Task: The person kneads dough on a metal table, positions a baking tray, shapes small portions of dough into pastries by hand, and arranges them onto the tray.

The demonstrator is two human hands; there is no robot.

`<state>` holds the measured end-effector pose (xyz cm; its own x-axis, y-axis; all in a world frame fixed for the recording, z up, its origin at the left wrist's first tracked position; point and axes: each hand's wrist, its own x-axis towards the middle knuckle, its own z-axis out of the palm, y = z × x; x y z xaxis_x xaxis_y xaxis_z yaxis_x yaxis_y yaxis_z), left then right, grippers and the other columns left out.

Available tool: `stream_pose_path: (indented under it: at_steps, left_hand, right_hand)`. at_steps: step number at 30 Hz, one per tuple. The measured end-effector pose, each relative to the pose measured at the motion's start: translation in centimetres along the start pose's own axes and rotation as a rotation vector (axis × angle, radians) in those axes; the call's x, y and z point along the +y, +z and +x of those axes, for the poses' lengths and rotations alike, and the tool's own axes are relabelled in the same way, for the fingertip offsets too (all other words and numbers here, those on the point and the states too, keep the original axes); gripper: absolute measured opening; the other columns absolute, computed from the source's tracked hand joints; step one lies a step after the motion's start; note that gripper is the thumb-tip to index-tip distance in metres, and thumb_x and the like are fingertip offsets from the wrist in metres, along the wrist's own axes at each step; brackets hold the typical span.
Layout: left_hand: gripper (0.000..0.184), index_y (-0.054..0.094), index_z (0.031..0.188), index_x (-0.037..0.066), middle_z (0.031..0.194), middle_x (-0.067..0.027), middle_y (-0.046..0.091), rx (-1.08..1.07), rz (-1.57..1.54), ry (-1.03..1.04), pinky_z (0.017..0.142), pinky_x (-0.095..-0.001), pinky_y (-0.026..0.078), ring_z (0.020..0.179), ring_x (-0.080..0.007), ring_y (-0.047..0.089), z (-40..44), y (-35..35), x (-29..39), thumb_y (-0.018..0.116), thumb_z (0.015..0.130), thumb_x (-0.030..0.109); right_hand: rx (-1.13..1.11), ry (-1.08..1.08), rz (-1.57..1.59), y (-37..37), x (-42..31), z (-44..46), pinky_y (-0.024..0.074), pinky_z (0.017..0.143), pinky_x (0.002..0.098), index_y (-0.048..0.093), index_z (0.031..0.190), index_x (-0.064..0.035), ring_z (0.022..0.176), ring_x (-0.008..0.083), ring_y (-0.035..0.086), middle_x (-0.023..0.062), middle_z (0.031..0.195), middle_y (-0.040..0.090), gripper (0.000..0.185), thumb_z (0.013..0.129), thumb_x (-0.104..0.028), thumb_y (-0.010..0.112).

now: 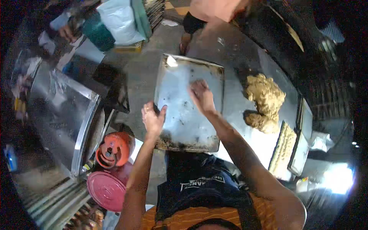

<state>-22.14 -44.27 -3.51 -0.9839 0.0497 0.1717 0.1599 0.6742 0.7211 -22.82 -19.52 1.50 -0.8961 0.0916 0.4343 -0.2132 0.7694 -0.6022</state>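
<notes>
A worn metal baking tray [180, 126] lies in front of my body, with dark burnt marks along its near edge and corners. My left hand [152, 120] is at the tray's left rim, its thumb on the inner side and its fingers outside, closed about the edge. Over the middle of the tray is my right hand [202, 95], its fingers curled and partly blurred. Whatever may be in those fingers is hidden. A small pale piece [171, 61] sits in the tray's far left corner.
To the right, a big lump of dough [266, 96] rests on the metal table [235, 76] near a tray of shaped dough pieces [283, 149]. An orange gas cylinder [115, 149] and pink lid [106, 191] stand at left, below a metal-topped counter [61, 115]. Another person [214, 9] stands beyond.
</notes>
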Motion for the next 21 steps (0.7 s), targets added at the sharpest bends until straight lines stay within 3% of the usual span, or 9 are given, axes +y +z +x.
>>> stream_pose_path:
  at_steps: [2,4,5,10,12,14,15,17,21]
  left_hand:
    - [0.054,0.059,0.127,0.002,0.108,-0.0174,0.063,0.086,0.147,0.194,0.09,-0.0454,0.052,0.101,-0.0337,0.06,0.8,-1.3,2.0,0.078,0.089,0.035]
    - [0.047,0.058,0.129,0.003,0.112,-0.0158,0.064,0.342,-0.238,0.204,0.093,-0.0409,0.053,0.106,-0.03,0.062,-0.7,1.5,3.4,0.077,0.092,0.024]
    - [0.041,0.062,0.13,0.001,0.121,-0.0143,0.067,0.156,-0.749,0.172,0.095,-0.0348,0.052,0.108,-0.0251,0.064,-2.5,0.2,9.5,0.073,0.092,0.008]
    - [0.037,0.066,0.128,0.001,0.129,-0.0151,0.064,-0.259,-0.369,0.344,0.101,-0.0387,0.051,0.114,-0.0281,0.064,-12.3,9.2,18.0,0.074,0.094,0.013]
    - [0.051,0.06,0.139,0.002,0.141,-0.0196,0.059,-0.407,-0.285,0.652,0.107,-0.0437,0.048,0.123,-0.034,0.06,-19.7,14.1,24.4,0.074,0.094,0.022]
    - [0.067,0.052,0.148,0.004,0.151,-0.0202,0.051,-0.561,-0.146,0.633,0.113,-0.0494,0.04,0.139,-0.0404,0.047,-26.3,20.6,27.0,0.072,0.095,0.039]
    - [0.067,0.052,0.148,0.004,0.151,-0.0202,0.051,-0.567,-0.118,0.631,0.113,-0.0494,0.04,0.139,-0.0404,0.047,-29.4,21.7,28.4,0.072,0.095,0.039]
    - [0.075,0.046,0.154,0.007,0.158,-0.022,0.044,-0.329,0.649,0.808,0.116,-0.0513,0.037,0.147,-0.0428,0.038,-33.4,24.2,31.1,0.074,0.092,0.041]
    - [0.069,0.051,0.15,0.006,0.156,-0.0201,0.045,-0.347,0.431,0.833,0.113,-0.0463,0.042,0.137,-0.0432,0.049,-32.3,25.1,30.3,0.076,0.092,0.035]
  right_hand:
    - [0.009,0.125,0.049,-4.4,0.8,-7.9,0.0511,0.063,0.0338,0.072,0.108,-0.0054,0.075,0.0212,0.062,0.0071,0.109,0.068,0.017,0.091,-0.006,0.069]
    - [0.076,0.02,-0.001,-10.6,2.1,-15.0,0.0467,0.056,0.0297,0.071,0.104,-0.0047,0.066,0.0165,0.058,0.0064,0.108,0.068,0.013,0.091,-0.001,0.069]
    - [0.139,0.103,-0.074,-13.9,3.1,-19.0,0.0467,0.056,0.0297,0.071,0.104,-0.0047,0.066,0.0165,0.058,0.0064,0.108,0.068,0.013,0.091,-0.001,0.069]
    - [0.287,0.523,0.017,-30.5,8.3,-35.1,0.0471,0.058,0.0283,0.075,0.099,-0.0032,0.063,0.0158,0.057,0.0053,0.091,0.07,0.011,0.089,-0.001,0.071]
    - [0.42,0.749,-0.146,-36.3,12.5,-41.6,0.0509,0.061,0.0334,0.077,0.096,-0.0042,0.068,0.0184,0.064,0.0062,0.082,0.07,0.01,0.087,-0.008,0.073]
    - [0.465,0.845,-0.318,-41.9,15.7,-45.8,0.0503,0.061,0.0348,0.077,0.093,-0.0034,0.065,0.0195,0.063,0.0064,0.08,0.07,0.009,0.086,-0.009,0.074]
    - [0.487,0.87,-0.294,-44.3,16.6,-47.4,0.0495,0.061,0.0368,0.078,0.097,-0.0048,0.065,0.0223,0.062,0.0075,0.079,0.07,0.014,0.086,-0.012,0.074]
    - [0.483,1.023,-0.344,-48.2,18.5,-49.1,0.0489,0.063,0.0396,0.08,0.099,-0.0083,0.069,0.0251,0.062,0.0086,0.089,0.072,0.016,0.087,-0.015,0.072]
    - [0.414,0.947,-0.392,-51.1,24.5,-48.0,0.0545,0.065,0.038,0.081,0.102,-0.0088,0.074,0.0233,0.068,0.0069,0.087,0.068,0.021,0.087,-0.022,0.074]
